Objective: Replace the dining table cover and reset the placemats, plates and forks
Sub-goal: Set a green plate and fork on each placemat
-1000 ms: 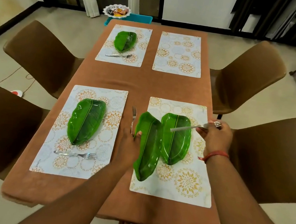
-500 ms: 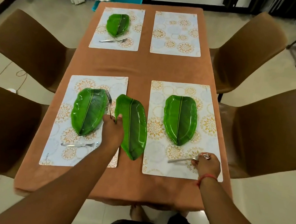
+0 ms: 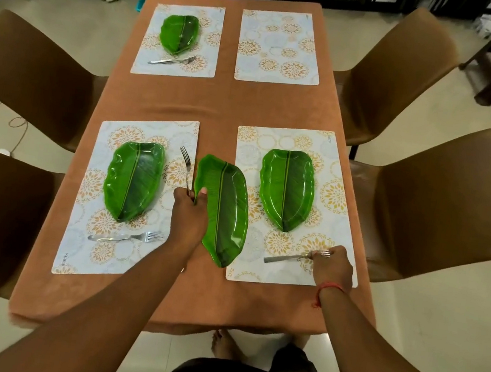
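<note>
Left hand (image 3: 188, 213): gripped leaf plate (image 3: 222, 211) and fork (image 3: 185, 165) together. Right hand (image 3: 333, 266): fingertips pinched second fork (image 3: 286, 258) on placemat (image 3: 339, 154).

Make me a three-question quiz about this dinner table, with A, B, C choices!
1. Which placemat has nothing on it?
A. far right
B. near left
C. far left

2. How many green leaf plates are there?
A. two
B. four
C. six

3. What does the left hand hold?
A. a cup
B. nothing
C. a plate and a fork

Answers: A, the far right placemat is bare. B, four plates, one on the near right mat. C, the left hand grips a plate and a fork.
</note>
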